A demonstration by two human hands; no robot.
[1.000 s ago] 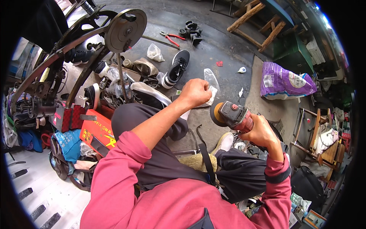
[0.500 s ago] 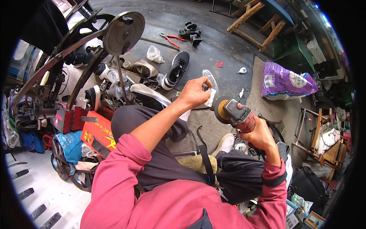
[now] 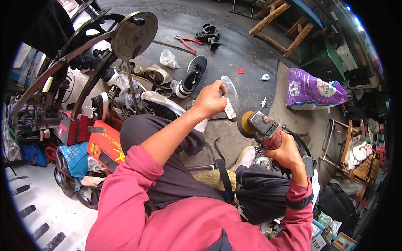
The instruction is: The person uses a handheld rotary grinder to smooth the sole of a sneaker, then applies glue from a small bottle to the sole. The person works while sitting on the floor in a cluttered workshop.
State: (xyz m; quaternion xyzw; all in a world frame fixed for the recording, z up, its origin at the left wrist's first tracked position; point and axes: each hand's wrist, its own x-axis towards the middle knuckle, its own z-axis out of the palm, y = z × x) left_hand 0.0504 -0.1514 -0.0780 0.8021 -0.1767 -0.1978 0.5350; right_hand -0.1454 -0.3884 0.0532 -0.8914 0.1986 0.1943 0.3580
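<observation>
My left hand [image 3: 209, 100] is closed, its fingertips on the edge of a clear, sole-shaped piece [image 3: 230, 90] with a white patch at its lower part. My right hand [image 3: 284, 150] grips a red and black angle grinder [image 3: 263, 129], whose round orange disc [image 3: 246, 124] faces the piece from a short gap to its right. Just beyond my left hand a dark sneaker with white sole [image 3: 192, 73] lies on the dark mat [image 3: 247, 54]. A pale-soled shoe [image 3: 161, 100] lies behind my left wrist. My legs are bent beneath my arms.
An iron machine with a wheel [image 3: 130, 37] stands upper left, beside piled shoes and an orange box [image 3: 104, 142]. Red-handled pliers [image 3: 188, 42] lie ahead. A purple sack [image 3: 314, 90], log stool [image 3: 270, 19] and folding chair [image 3: 358, 159] are on the right.
My left hand has lifted slightly, its fingers now higher along the clear piece, which has shifted a little left. My right hand and grinder have tilted and moved slightly.
</observation>
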